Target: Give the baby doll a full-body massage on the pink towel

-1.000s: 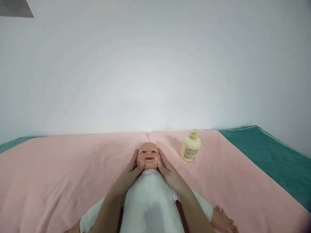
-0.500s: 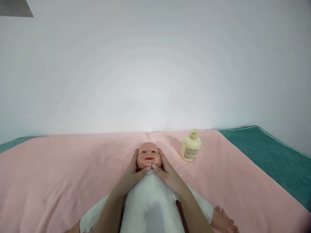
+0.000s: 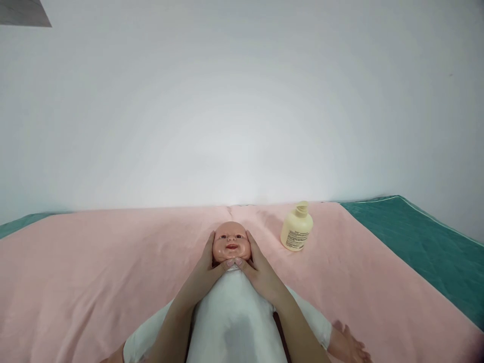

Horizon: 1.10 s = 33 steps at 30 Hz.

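A baby doll [image 3: 232, 242] in a white suit lies on its back, its head away from me and its arms spread to both sides. My left hand [image 3: 209, 267] cups the left side of the doll's head, thumb tip under the chin. On the other side my right hand [image 3: 259, 267] holds the head the same way, fingers along the cheek. Both thumbs almost meet at the neck, above the collar. Behind the head, the undersides of my fingers are hidden.
A pale yellow pump bottle [image 3: 297, 229] stands to the right of the doll's head. Beneath everything lies a pink sheet [image 3: 113, 262] with creases at the left. Green quilted cloth [image 3: 419, 242] shows at the right. A white wall [image 3: 242, 101] rises behind.
My right thumb has slid slightly left along the doll's chin, closer to my left thumb. The doll and the bottle look the same.
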Each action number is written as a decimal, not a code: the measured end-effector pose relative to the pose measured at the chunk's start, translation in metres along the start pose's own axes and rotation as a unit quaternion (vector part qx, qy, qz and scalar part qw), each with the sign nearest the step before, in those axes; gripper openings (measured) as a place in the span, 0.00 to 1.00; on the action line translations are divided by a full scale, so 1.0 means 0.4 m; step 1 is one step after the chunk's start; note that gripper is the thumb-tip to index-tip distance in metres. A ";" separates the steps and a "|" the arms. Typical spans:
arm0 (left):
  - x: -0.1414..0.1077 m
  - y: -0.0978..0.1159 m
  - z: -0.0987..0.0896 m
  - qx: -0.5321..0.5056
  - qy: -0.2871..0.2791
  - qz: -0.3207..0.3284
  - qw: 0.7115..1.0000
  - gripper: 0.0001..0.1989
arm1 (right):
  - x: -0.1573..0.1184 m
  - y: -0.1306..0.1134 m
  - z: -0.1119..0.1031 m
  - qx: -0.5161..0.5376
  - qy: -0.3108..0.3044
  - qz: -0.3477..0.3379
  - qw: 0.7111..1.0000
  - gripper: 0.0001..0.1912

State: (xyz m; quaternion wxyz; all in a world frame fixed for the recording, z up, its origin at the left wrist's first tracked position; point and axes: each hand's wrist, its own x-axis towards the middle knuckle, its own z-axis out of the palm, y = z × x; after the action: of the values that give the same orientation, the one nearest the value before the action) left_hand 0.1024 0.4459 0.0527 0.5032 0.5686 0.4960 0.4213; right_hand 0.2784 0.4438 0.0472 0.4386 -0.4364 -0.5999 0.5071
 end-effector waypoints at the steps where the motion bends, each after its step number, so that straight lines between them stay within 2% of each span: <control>1: 0.000 0.000 0.000 0.001 0.003 0.000 1.000 0.49 | 0.001 0.001 -0.002 -0.004 -0.002 0.003 1.000 0.44; 7: 0.006 0.002 -0.005 -0.032 0.018 -0.022 0.999 0.47 | 0.010 0.013 -0.020 -0.008 -0.008 0.015 1.000 0.42; 13: 0.005 0.010 -0.013 -0.073 0.002 -0.045 0.996 0.47 | 0.016 0.023 -0.033 0.014 -0.018 0.027 0.999 0.39; 22: 0.020 -0.027 -0.017 -0.100 0.009 -0.039 0.994 0.46 | 0.012 0.012 -0.027 0.076 -0.017 0.023 0.997 0.39; 28: 0.022 -0.010 -0.015 -0.144 0.029 -0.098 0.984 0.41 | 0.018 0.025 -0.024 0.104 -0.014 0.025 0.994 0.41; 33: 0.021 -0.009 -0.012 -0.129 0.043 -0.111 0.985 0.41 | 0.027 0.040 -0.033 0.057 -0.018 0.024 0.998 0.40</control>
State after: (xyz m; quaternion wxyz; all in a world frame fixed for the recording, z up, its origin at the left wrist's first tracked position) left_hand 0.0986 0.4550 0.0495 0.5938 0.4218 0.5190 0.4474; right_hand 0.2898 0.4588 0.0336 0.4397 -0.4153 -0.5672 0.5590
